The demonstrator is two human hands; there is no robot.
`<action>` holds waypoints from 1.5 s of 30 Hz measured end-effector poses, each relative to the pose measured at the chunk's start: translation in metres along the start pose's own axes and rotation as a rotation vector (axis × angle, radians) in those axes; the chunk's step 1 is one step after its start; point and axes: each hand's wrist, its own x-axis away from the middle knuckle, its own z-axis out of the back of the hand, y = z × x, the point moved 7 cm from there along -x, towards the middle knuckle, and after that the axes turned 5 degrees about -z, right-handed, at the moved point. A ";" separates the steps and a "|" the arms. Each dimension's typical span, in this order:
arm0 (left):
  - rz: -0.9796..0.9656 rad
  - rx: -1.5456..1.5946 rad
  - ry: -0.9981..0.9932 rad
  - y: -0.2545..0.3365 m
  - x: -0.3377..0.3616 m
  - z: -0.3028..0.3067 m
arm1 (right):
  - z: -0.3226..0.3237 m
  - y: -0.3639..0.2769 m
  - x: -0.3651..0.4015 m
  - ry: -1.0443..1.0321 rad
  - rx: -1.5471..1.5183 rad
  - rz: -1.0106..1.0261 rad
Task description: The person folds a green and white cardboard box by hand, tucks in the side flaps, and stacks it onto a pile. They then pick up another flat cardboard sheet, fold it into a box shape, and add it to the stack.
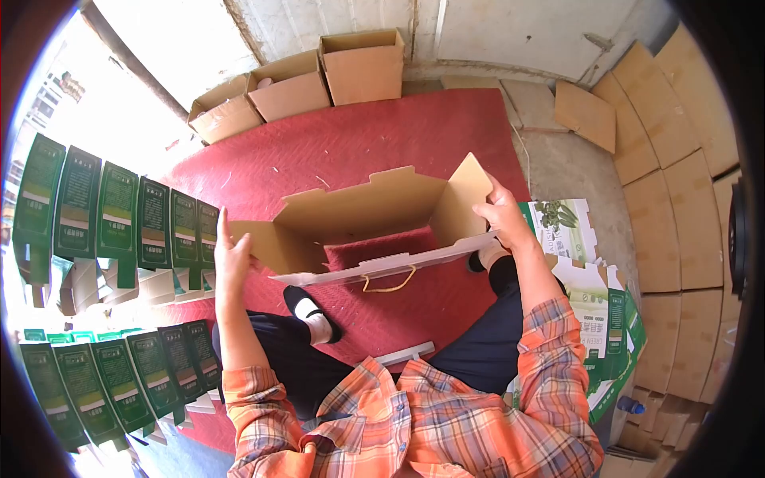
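Between my hands, a cardboard gift box [374, 199] is opened out into a frame. Its bare brown inside faces up, and red carpet shows through its bottom. A yellow cord handle [390, 280] hangs from the long side nearest me. My left hand [233, 263] holds the box's left end panel, index finger pointing up along the edge. At the opposite end, my right hand [506, 215] pinches the right panel, thumb on the inner face. The outer print of the box is mostly hidden from me.
Rows of green printed boxes [119, 215] stand at the left. Flat printed box blanks [590, 307] lie by my right side. Three open brown cartons [362, 68] line the far wall, and stacked cartons [693, 215] rise at the right. Red carpet [319, 155] covers the floor.
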 end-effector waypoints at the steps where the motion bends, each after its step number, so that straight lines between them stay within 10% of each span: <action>1: -0.121 -0.069 0.048 0.005 0.003 -0.007 | 0.005 0.014 -0.008 0.039 0.026 -0.019; 4: -0.481 -0.248 -0.082 0.014 0.005 -0.024 | 0.021 0.029 -0.023 0.121 0.030 -0.035; 11: -0.276 0.117 -0.547 0.002 0.029 -0.022 | 0.029 0.037 -0.032 0.216 -0.119 0.023; 21: -0.503 -0.524 -0.032 0.010 0.028 -0.035 | 0.038 0.042 -0.038 0.282 -0.060 -0.102; 25: -0.251 -0.832 0.073 0.013 0.029 -0.055 | 0.030 0.040 -0.042 0.248 0.002 -0.034; 31: -0.752 -1.224 0.062 -0.001 0.032 -0.103 | -0.003 0.009 -0.031 0.278 0.632 0.218; 45: -0.883 -1.047 -0.172 0.009 0.043 -0.111 | -0.017 0.010 -0.034 0.305 0.935 0.347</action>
